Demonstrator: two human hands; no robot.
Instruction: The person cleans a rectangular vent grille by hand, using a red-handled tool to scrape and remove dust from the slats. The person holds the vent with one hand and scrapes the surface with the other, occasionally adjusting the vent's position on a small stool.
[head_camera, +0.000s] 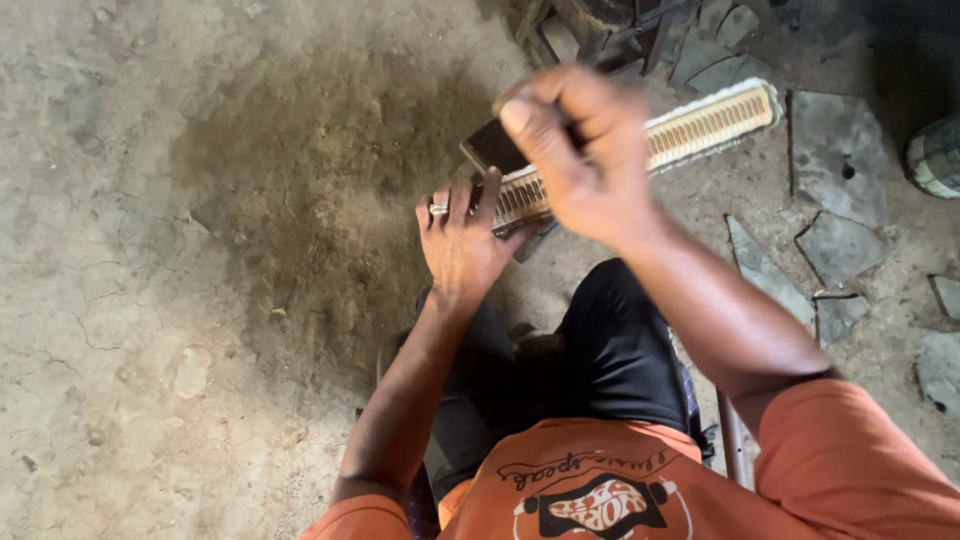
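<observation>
Across the left half of the view lies the cracked, pale earthen floor (120, 300), with a darker stained patch of ground (320, 200) spreading toward the middle. Just right of that patch, the person's left hand (462, 245) rests palm down with its fingers spread and slightly curled, a silver ring on one finger, the fingertips pressing on the near end of a long, narrow cream-coloured slotted radiator-like core (700, 125) with rows of brownish fins. That core stretches from the middle of the floor diagonally up toward the top right, and its near end is capped by a dark flat rectangular end piece (492, 147), which sits just above the left fingers. Over the core's near half hangs the right hand (580, 150), blurred, its fingers pressed together in a closed fist; a thin dark sliver shows inside the fist, but I cannot tell what it is pinching. Below the hands sit the person's knees in black trousers (610, 350), and an orange printed shirt (620, 480) fills the bottom edge. Further right, flat grey broken stone slabs (835, 160) lie scattered on the ground beside the far end of the core, and a rounded greenish checked object (937, 155) shows at the right edge, well apart from both hands.
</observation>
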